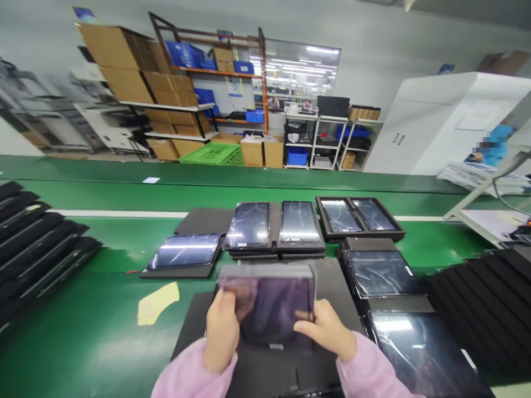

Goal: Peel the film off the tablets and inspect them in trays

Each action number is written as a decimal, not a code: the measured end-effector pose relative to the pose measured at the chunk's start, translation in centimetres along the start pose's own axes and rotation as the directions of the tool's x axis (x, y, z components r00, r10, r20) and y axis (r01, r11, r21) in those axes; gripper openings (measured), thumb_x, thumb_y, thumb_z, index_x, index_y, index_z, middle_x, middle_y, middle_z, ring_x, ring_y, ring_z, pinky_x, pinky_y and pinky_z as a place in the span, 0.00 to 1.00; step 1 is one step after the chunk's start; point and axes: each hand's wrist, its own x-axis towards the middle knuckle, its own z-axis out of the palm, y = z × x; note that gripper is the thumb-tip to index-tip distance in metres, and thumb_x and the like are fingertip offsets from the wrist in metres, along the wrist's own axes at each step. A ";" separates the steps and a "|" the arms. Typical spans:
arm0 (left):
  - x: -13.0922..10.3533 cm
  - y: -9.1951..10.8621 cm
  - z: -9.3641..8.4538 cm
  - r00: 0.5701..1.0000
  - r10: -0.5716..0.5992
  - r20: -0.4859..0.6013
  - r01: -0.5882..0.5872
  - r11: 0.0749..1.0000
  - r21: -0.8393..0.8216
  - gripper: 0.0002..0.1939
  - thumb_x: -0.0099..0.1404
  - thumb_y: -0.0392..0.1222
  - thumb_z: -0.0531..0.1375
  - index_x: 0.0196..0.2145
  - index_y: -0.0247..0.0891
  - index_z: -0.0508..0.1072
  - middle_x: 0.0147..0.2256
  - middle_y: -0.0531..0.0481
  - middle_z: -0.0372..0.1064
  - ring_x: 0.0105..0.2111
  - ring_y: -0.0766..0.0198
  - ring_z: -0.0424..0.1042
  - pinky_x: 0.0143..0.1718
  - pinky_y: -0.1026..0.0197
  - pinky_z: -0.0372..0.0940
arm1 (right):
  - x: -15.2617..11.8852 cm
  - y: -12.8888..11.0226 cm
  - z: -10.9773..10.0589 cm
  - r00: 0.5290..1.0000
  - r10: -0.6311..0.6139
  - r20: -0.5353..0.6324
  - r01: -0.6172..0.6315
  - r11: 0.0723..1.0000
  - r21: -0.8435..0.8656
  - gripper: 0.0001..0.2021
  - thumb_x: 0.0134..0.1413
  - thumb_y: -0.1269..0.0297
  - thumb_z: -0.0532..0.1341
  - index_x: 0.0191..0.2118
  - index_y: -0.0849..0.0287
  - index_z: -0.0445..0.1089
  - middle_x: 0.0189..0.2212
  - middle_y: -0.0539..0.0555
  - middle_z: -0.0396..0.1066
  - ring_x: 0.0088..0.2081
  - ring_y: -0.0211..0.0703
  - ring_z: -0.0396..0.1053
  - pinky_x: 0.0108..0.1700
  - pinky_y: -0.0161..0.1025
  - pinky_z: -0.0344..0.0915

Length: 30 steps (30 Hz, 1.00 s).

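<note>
Both of my hands hold a dark glossy screen panel (269,301) tilted up over a black tray (265,370) on the green bench. My left hand (222,331) grips its lower left edge. Its lower right corner is pinched by my right hand (327,329). The panel looks blurred along its top edge. Pink sleeves cover both wrists.
Black trays with screens lie ahead: one at the left (185,254), a stacked pair (276,226), another pair (359,216), more at the right (381,273). Stacks of black trays stand at the far left (37,243) and right (493,298). A yellow label (157,303) sticks to the bench.
</note>
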 end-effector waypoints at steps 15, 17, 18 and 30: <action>1.9 0.6 6.4 0.935 0.094 0.341 -0.109 0.994 0.025 0.20 0.59 0.42 0.54 0.49 0.34 0.68 0.51 0.42 0.67 0.52 0.55 0.64 0.56 0.54 0.55 | 4.8 -4.3 2.8 0.976 0.159 -0.147 -0.168 0.984 -0.054 0.15 0.59 0.54 0.49 0.40 0.58 0.66 0.27 0.52 0.67 0.26 0.42 0.66 0.30 0.38 0.62; 2.5 1.2 6.2 0.930 0.098 0.354 -0.111 0.994 0.015 0.18 0.56 0.39 0.55 0.45 0.34 0.69 0.46 0.43 0.69 0.47 0.56 0.67 0.51 0.55 0.59 | 6.8 -3.7 2.9 0.970 0.178 -0.167 -0.143 0.969 0.203 0.18 0.55 0.54 0.53 0.48 0.57 0.61 0.35 0.52 0.67 0.22 0.36 0.63 0.23 0.35 0.61; 2.6 1.5 6.0 0.926 0.103 0.364 -0.113 0.994 0.006 0.17 0.56 0.38 0.56 0.43 0.34 0.69 0.44 0.43 0.69 0.45 0.56 0.68 0.49 0.56 0.61 | 7.7 -3.5 2.9 0.967 0.198 -0.161 -0.143 0.942 0.304 0.20 0.53 0.55 0.55 0.51 0.57 0.59 0.39 0.53 0.66 0.21 0.33 0.62 0.20 0.33 0.60; 2.9 3.9 5.4 0.913 0.004 0.409 -0.001 1.000 -0.008 0.12 0.50 0.36 0.57 0.36 0.36 0.68 0.33 0.50 0.69 0.33 0.61 0.68 0.38 0.59 0.62 | 10.7 -3.4 2.6 0.971 0.239 -0.004 -0.203 0.830 0.520 0.16 0.43 0.63 0.60 0.42 0.58 0.64 0.30 0.49 0.68 0.21 0.33 0.63 0.19 0.30 0.61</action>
